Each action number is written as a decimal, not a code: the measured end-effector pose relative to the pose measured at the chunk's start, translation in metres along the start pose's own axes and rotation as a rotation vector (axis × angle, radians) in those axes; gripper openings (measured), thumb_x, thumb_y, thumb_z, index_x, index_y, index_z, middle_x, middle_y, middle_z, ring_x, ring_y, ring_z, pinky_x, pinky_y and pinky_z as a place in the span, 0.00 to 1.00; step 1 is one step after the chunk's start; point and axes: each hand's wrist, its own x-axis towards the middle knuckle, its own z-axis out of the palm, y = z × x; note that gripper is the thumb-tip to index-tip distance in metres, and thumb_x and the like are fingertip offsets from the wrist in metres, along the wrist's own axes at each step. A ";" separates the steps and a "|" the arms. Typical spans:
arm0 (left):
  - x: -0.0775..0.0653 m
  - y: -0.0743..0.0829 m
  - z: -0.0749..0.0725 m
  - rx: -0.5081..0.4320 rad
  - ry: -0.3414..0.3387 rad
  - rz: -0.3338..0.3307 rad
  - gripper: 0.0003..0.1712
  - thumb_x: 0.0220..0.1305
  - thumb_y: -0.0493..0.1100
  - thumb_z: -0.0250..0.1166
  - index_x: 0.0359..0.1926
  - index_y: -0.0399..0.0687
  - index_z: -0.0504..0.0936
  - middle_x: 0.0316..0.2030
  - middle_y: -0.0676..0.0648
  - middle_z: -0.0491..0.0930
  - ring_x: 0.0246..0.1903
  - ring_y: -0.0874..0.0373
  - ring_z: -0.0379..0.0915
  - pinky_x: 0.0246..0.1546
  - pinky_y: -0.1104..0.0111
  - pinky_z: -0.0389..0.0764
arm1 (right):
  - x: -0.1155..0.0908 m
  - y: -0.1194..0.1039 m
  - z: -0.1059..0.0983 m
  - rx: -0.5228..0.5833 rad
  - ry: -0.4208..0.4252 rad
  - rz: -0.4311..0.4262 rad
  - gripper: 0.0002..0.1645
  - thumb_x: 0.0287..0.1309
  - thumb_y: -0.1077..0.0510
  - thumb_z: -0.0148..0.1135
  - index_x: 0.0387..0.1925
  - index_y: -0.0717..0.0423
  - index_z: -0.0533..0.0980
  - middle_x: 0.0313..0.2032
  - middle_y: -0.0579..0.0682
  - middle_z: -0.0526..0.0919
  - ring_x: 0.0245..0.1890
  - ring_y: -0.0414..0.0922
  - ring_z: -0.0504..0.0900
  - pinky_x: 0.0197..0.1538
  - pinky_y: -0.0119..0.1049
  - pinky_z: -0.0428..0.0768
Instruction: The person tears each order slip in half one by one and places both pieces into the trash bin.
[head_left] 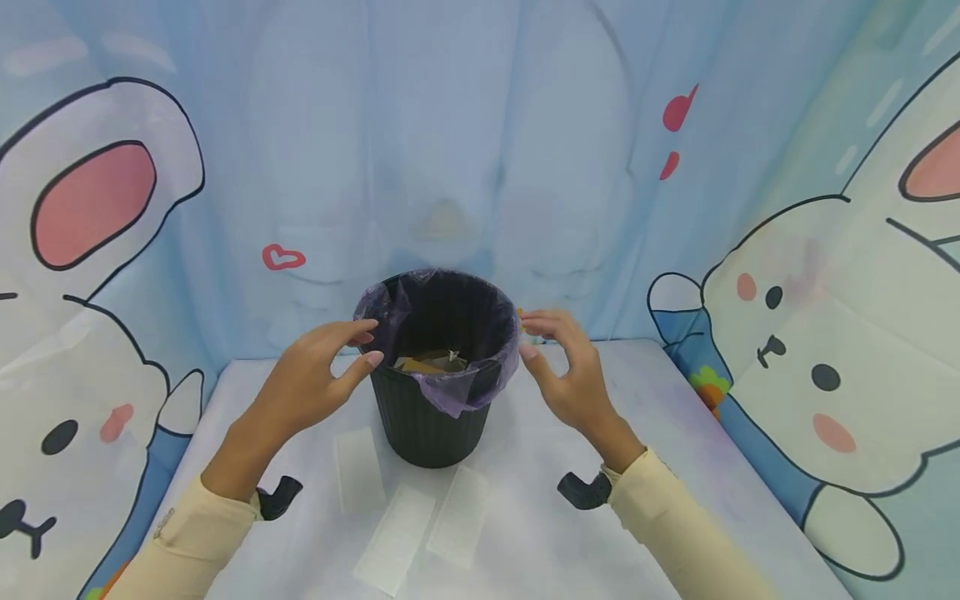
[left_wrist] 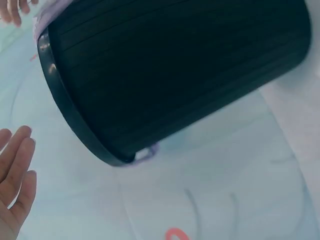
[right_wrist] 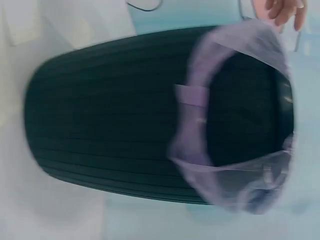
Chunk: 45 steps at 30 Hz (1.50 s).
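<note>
A black ribbed trash bin [head_left: 429, 425] stands upright on the table, and both hands are raised around its mouth. A thin purple trash bag [head_left: 498, 375] lines it, folded over the rim at the front and right; the right wrist view shows this bag [right_wrist: 200, 95] draped unevenly. My left hand [head_left: 318, 367], fingers extended and thumb apart, is at the left rim. On the opposite side my right hand [head_left: 570, 367] has its fingertips right by the bag's edge, with a small orange spot beside them. Yellowish-brown scraps [head_left: 423, 365] lie inside the bin.
White rectangular sheets lie in front of the bin: a left one [head_left: 360, 471], a middle one [head_left: 395, 537] and a right one [head_left: 460, 515]. A blue curtain [head_left: 450, 125] with cartoon rabbits hangs behind and beside the white table [head_left: 600, 550]. Black straps [head_left: 583, 492] are on both wrists.
</note>
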 end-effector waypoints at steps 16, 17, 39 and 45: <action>-0.088 -0.028 0.007 0.074 0.019 -0.114 0.21 0.63 0.42 0.70 0.56 0.39 0.81 0.42 0.45 0.87 0.42 0.50 0.83 0.45 0.50 0.84 | -0.115 0.014 0.047 -0.030 -0.458 0.165 0.06 0.66 0.56 0.65 0.36 0.53 0.83 0.31 0.41 0.86 0.31 0.33 0.81 0.36 0.28 0.82; -0.093 -0.029 0.010 0.073 0.007 -0.125 0.21 0.63 0.42 0.70 0.55 0.39 0.82 0.41 0.46 0.87 0.42 0.51 0.83 0.45 0.51 0.84 | -0.121 0.016 0.052 -0.067 -0.515 0.192 0.06 0.65 0.54 0.66 0.37 0.53 0.83 0.33 0.40 0.87 0.32 0.33 0.81 0.37 0.29 0.82; -0.139 -0.022 0.036 0.026 -0.104 -0.283 0.11 0.66 0.46 0.69 0.46 0.47 0.87 0.39 0.55 0.87 0.36 0.63 0.81 0.37 0.63 0.85 | -0.173 0.040 0.095 -0.275 -1.058 0.125 0.41 0.51 0.35 0.71 0.63 0.50 0.76 0.61 0.46 0.79 0.63 0.48 0.74 0.65 0.48 0.73; -0.139 -0.022 0.039 0.016 -0.078 -0.263 0.09 0.66 0.43 0.69 0.44 0.45 0.87 0.37 0.55 0.87 0.36 0.63 0.81 0.39 0.62 0.85 | -0.177 0.041 0.092 -0.334 -1.045 0.137 0.39 0.49 0.31 0.70 0.58 0.48 0.80 0.53 0.44 0.78 0.56 0.43 0.74 0.64 0.44 0.73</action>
